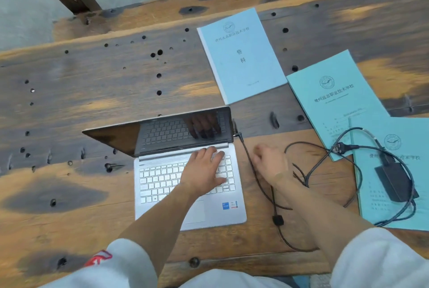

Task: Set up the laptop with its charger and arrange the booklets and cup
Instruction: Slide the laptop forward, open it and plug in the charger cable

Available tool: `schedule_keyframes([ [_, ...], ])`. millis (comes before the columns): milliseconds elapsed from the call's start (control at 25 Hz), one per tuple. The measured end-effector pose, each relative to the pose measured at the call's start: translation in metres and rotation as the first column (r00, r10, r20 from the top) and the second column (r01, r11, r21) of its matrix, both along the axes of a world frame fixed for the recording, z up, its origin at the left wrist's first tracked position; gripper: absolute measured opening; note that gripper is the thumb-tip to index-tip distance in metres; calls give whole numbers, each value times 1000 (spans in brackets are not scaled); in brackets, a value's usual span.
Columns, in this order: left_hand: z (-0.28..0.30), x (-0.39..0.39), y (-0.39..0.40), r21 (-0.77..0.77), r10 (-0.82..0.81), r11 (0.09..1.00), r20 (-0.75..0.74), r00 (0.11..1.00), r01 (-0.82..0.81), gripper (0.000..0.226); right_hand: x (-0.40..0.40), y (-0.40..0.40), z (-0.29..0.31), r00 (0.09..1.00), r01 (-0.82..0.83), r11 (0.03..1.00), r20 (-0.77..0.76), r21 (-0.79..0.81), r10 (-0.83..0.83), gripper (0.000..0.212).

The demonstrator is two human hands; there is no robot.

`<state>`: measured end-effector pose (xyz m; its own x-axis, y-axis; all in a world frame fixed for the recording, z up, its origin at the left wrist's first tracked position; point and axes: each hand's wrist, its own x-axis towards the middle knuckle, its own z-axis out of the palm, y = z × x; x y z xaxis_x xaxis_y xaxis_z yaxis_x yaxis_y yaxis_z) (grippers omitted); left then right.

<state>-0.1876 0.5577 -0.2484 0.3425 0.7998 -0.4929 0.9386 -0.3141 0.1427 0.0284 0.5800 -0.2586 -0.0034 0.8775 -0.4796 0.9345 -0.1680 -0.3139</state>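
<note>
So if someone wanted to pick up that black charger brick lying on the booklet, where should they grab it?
Probably across the two long sides of the charger brick, coming straight down from above. It lies flat on the nearest booklet, so its narrow width suits a pinch. The cable loops around it and leaves from its ends, so gripping there would likely snag.

Wooden table (92,92): laptop (190,195), three booklets (241,55), charger cable (262,185)

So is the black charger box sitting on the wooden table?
No, the charger box lies on a blue booklet at the right, not on the bare table.
</note>
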Motion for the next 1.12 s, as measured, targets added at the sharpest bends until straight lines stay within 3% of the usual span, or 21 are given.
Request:
schedule_keyframes([
  [120, -13, 16, 6, -40, -10, 999, -2, 1000, 10, 85, -5, 21, -11, 983, 156, 986, -87, -58, -161, 34],
  [520, -31, 22, 6, 82, -8, 997, -50, 999, 12, 94, -44, 50, -27, 998, 63, 995, -24, 74, -61, 23],
  [720, -32, 23, 6, 88, -16, 996, -64, 998, 21, 95, -37, 42, -25, 961, 274, 962, -57, 19, -272, 20],
  [1120, -30, 26, 0, 60, 4, 998, -63, 998, 0, 98, -33, -6, -33, 905, 372, 928, -211, -25, -369, 13],
])
